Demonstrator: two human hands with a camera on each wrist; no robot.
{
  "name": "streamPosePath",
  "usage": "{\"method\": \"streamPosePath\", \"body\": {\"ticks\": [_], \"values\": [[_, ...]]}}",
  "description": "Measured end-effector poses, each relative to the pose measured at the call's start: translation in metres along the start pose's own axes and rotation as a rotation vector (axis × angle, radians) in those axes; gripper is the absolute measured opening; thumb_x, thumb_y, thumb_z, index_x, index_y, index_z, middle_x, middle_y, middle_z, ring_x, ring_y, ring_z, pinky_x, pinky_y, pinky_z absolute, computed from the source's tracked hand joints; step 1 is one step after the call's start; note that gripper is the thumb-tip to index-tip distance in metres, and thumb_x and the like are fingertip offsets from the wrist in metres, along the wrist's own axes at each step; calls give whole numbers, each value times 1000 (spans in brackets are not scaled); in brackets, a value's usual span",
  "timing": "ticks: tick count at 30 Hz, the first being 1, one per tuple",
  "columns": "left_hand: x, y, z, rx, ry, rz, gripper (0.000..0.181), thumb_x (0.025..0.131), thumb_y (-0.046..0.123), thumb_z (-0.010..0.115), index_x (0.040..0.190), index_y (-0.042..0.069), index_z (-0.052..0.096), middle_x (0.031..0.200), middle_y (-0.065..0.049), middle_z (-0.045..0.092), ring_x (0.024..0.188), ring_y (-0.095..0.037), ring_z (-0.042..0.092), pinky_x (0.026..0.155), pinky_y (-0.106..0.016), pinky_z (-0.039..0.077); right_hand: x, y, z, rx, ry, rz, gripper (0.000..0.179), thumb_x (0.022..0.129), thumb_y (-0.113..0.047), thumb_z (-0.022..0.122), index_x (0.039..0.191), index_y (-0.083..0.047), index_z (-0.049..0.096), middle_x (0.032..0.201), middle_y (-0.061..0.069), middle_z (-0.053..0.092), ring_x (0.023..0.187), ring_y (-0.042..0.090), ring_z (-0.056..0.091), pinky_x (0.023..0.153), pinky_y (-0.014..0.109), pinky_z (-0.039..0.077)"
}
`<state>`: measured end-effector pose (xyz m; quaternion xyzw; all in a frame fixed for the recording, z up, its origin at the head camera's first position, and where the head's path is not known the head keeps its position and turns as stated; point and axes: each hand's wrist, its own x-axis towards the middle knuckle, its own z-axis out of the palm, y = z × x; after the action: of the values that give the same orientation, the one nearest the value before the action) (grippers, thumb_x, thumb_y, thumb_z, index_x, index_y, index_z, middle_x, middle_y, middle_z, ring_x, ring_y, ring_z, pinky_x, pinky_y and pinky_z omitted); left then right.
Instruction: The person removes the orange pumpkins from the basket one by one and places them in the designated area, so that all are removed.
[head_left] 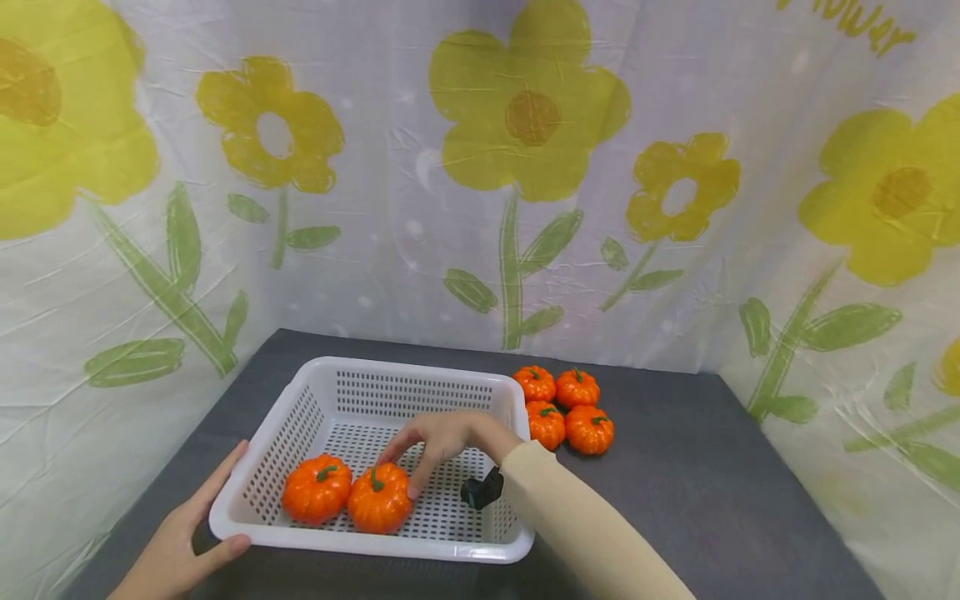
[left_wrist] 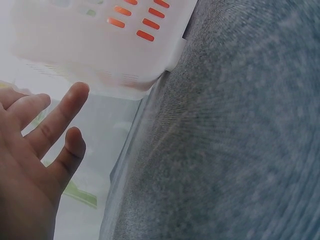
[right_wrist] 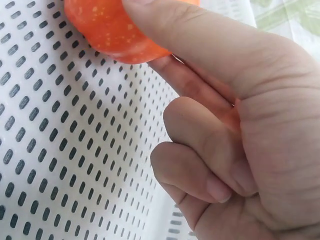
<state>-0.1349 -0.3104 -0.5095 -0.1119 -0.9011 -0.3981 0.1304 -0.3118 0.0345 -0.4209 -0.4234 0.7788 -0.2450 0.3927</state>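
A white perforated plastic basket (head_left: 360, 543) holds two small orange pumpkins with green stems. My right hand (head_left: 442, 437) reaches down into it and pinches the right-hand pumpkin (head_left: 380, 507) between thumb and fingers. In the right wrist view, thumb and forefinger lie on that pumpkin (right_wrist: 112, 30), while the other fingers curl toward the palm. The second pumpkin (head_left: 309, 493) sits just left of it. At the basket's front left corner is my left hand (head_left: 180, 537), thumb by the front rim and straight fingers along the outer left side.
Behind and right of the basket, several more orange pumpkins (head_left: 590, 431) stand grouped on the dark tabletop (head_left: 690, 475). A flower-printed curtain (head_left: 390, 250) encloses the back and sides. A small black device (head_left: 482, 490) is at my right wrist.
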Motion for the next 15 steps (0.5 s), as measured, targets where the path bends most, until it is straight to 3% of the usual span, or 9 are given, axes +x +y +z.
{"method": "streamPosePath", "body": {"ticks": [7, 10, 15], "values": [[2, -4, 2, -3, 12, 20, 99, 91, 18, 78, 171, 30, 21, 166, 30, 26, 126, 30, 28, 93, -3, 32, -4, 0, -4, 15, 37, -57, 58, 87, -18, 87, 142, -18, 69, 142, -9, 67, 130, 1, 57, 107, 26, 50], [2, -4, 2, 8, 19, 20, 99, 90, 18, 79, 171, 29, 23, 161, 37, 26, 124, 30, 29, 91, -5, 36, -6, -1, -7, 20, 67, -86, 58, 87, -18, 87, 142, -16, 70, 141, -9, 68, 128, 0, 59, 103, 24, 52], [1, -3, 2, -12, 21, 45, 99, 89, 18, 80, 171, 25, 24, 158, 43, 24, 125, 29, 31, 94, -2, 31, -13, -5, -10, 44, 143, -147, 59, 86, -17, 87, 142, -12, 70, 140, -6, 69, 122, 2, 63, 92, 26, 59]]}}
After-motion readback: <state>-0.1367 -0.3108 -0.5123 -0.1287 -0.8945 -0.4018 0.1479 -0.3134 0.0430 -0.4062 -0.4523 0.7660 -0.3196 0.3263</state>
